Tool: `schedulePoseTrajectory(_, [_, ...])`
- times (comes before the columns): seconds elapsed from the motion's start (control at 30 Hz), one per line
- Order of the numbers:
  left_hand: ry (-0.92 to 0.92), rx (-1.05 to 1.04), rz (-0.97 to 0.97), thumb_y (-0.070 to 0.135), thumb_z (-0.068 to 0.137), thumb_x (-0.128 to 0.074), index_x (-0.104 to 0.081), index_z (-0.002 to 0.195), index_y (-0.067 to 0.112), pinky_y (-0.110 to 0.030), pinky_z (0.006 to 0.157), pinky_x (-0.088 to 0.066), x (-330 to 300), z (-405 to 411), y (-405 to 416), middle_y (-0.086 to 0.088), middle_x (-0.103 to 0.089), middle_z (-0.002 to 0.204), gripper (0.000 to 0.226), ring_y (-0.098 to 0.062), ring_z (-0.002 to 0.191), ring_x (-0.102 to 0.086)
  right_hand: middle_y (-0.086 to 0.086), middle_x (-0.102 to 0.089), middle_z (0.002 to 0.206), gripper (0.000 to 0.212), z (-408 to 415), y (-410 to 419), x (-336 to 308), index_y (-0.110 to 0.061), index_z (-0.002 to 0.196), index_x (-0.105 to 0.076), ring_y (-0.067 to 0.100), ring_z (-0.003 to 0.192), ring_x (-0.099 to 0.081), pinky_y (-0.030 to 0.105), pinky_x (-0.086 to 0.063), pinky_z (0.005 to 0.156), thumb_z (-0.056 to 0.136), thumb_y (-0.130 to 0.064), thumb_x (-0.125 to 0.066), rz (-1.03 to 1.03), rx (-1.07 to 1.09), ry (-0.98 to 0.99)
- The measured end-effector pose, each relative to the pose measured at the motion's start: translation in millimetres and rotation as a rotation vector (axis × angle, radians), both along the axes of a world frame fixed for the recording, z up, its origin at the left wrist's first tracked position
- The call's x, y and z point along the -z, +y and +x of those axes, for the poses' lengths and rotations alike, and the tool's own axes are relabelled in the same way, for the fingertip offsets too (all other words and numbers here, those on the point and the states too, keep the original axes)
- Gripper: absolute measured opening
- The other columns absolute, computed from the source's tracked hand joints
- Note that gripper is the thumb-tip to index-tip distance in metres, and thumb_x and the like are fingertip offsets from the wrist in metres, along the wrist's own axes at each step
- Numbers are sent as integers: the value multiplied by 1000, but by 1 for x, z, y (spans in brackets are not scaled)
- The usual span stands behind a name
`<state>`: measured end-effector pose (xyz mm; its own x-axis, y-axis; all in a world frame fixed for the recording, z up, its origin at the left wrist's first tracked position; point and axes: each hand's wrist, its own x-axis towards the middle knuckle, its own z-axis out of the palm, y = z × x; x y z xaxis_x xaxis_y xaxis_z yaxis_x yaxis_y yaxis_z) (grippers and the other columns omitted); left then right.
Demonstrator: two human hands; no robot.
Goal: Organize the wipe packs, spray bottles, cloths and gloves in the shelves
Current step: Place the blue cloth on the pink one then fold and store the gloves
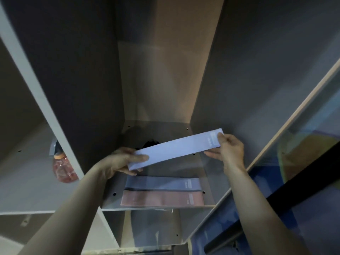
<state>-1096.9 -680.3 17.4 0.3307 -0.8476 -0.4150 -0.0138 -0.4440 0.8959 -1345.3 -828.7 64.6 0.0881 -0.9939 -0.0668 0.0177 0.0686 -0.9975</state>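
Both hands pinch a pale blue cloth strip [176, 149] by its ends, left hand [121, 161] lower, right hand [230, 150] higher. Its long side runs across the shelf [114, 201], hovering just behind the darker blue strip [161, 184] and pink strip [161, 199] lying there.

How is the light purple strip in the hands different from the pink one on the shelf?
The purple strip is held up in the air, tilted, by the left hand and right hand; the pink strip lies flat at the front of the shelf. The purple one looks paler and brighter. Both are long, flat bands with a small label near the right end.
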Motion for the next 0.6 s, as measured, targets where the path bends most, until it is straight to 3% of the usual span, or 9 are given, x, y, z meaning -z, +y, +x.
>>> schedulePoseTrajectory(0.1, [77, -314, -62, 21, 76, -78, -63, 113, 5, -23, 50, -57, 14, 2, -2, -15, -72, 87, 44, -14, 57, -71, 16, -63, 80, 15, 3, 2, 22, -6, 84, -55, 23, 52, -65, 28, -57, 47, 97, -13, -52, 105, -14, -22])
schedulePoseTrajectory(0.2, [105, -458, -95, 21, 80, -75, -58, 116, 10, -21, 50, -54, 28, 2, -5, -11, -70, 96, 41, -9, 52, -68, 17, -63, 79, 12, 6, 3, 40, -6, 85, -55, 18, 43, -65, 29, -58, 46, 96, -11, -53, 168, -14, -21])
schedulePoseTrajectory(0.37, [29, -488, -72, 18, 87, -67, -61, 100, 9, -15, 38, -45, 50, 8, -9, -11, -66, 88, 17, -4, 40, -62, 17, -61, 77, 15, 6, -5, 65, -6, 79, -55, 15, 38, -62, 28, -56, 43, 95, -8, -54, 233, 20, 15])
schedulePoseTrajectory(0.5, [-98, -485, 17, 17, 88, -65, -66, 95, 8, -18, 44, -43, 80, 15, -14, -6, -63, 69, 12, -10, 45, -62, 15, -60, 72, 10, 6, -14, 96, -3, 83, -55, 16, 36, -62, 25, -54, 40, 92, -6, -59, 331, 8, 82])
schedulePoseTrajectory(0.6, [-144, -442, 69, 17, 87, -67, -66, 91, 9, -24, 53, -41, 105, 20, -14, -9, -58, 65, 9, -19, 56, -54, 10, -57, 65, 21, 7, -16, 125, -8, 69, -55, 11, 31, -58, 18, -47, 34, 88, -4, -63, 362, 19, 242])
